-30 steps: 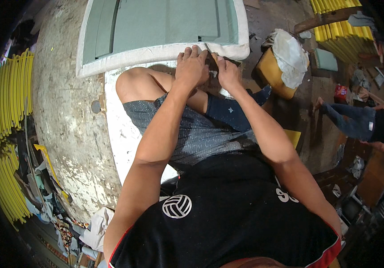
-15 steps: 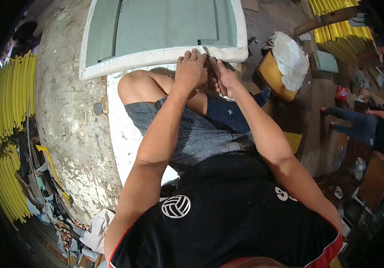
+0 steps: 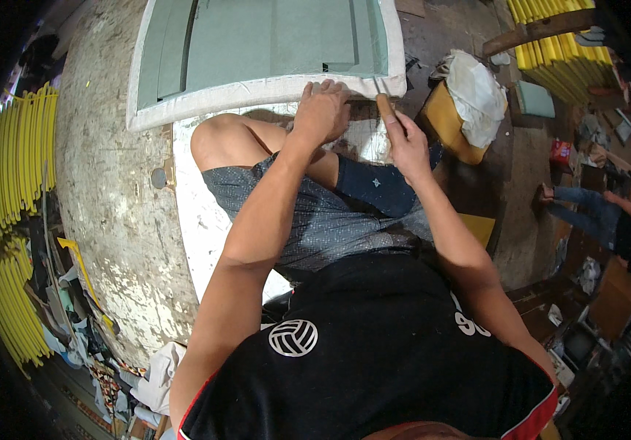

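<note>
A panel (image 3: 279, 37) with a grey-green face and a white fabric-covered padded border (image 3: 205, 103) lies in front of me. My left hand (image 3: 323, 111) rests on the near border, its fingertips laid over the edge and nothing visible in its grip. To its right, my right hand (image 3: 408, 145) is wrapped round the handle of a wooden-handled tool with a narrow metal blade (image 3: 386, 107). The blade points away from me, at the border near the panel's right corner. Its exact tip shape is too small to tell.
My bent legs sit close under the panel's near edge. A worn wooden surface (image 3: 110, 220) extends left, with stacked yellow frames (image 3: 22, 161) beyond it. On the right stands a tan box (image 3: 444, 121) under white plastic (image 3: 473, 95). Another person (image 3: 594, 216) stands farther right.
My right hand and the tool have moved right along the border, away from the left hand. The left hand has shifted slightly right. The other person's legs have moved.
</note>
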`<state>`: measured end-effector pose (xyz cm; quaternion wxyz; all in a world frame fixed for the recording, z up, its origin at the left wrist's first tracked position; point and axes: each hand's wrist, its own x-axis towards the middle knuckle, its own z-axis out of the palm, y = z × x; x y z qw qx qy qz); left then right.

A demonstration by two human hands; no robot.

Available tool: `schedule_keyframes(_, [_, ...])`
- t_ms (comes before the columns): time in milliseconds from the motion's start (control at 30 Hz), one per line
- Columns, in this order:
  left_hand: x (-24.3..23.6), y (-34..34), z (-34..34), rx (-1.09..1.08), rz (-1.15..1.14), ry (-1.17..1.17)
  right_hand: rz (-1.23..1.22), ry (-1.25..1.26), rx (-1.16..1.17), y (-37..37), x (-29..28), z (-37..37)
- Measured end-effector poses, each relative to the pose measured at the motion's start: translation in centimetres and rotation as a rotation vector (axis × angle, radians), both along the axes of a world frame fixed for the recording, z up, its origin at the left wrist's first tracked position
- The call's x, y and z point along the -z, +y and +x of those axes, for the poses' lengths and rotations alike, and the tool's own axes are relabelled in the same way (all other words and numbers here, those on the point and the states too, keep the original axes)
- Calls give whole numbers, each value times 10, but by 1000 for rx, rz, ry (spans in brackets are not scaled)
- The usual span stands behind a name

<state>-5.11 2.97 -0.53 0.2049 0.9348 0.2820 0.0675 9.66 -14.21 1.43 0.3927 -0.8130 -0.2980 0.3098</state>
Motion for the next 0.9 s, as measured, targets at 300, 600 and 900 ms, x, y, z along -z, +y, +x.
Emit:
schedule_keyframes(300, [-24, 0, -31, -159, -58, 79, -2, 357, -131, 55, -33, -43])
schedule_keyframes(600, [-10, 1, -25, -121, -64, -14, -54, 501, -140, 68, -28, -37])
schedule_keyframes(900, [-8, 3, -22, -146, -67, -78, -76, 646, -107, 73, -39, -36])
